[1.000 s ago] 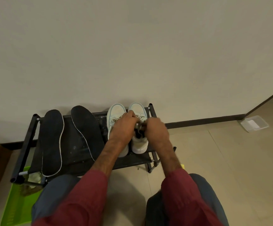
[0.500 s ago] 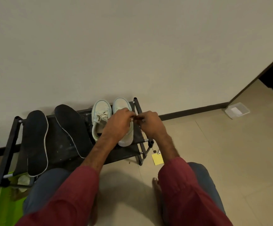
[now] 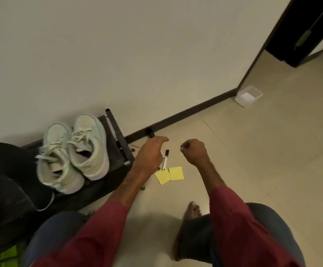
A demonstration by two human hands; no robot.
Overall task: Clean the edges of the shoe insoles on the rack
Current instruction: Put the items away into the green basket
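The black shoe rack [image 3: 119, 145] fills the left side, with a pair of pale mint sneakers [image 3: 74, 151] on its right end. A dark insole [image 3: 4, 157] lies left of the sneakers, and another insole's white edge [image 3: 47, 204] shows below them. My left hand [image 3: 150, 153] hovers over the floor just right of the rack, fingers stretched out to the right. A white marker with a black cap [image 3: 165, 160] lies at that hand's lower edge. My right hand [image 3: 194, 152] is a closed fist further right, and nothing shows in it.
Two yellow sticky notes [image 3: 170, 174] lie on the tiled floor below the marker. A white plastic container [image 3: 248, 96] stands by the wall corner near a dark doorway [image 3: 301, 27]. A green tray [image 3: 10, 253] sits under the rack. My bare foot [image 3: 192, 211] rests on the floor.
Both hands left the sneakers and moved right, off the rack and over the floor. My view swung right, so the marker and sticky notes now show.
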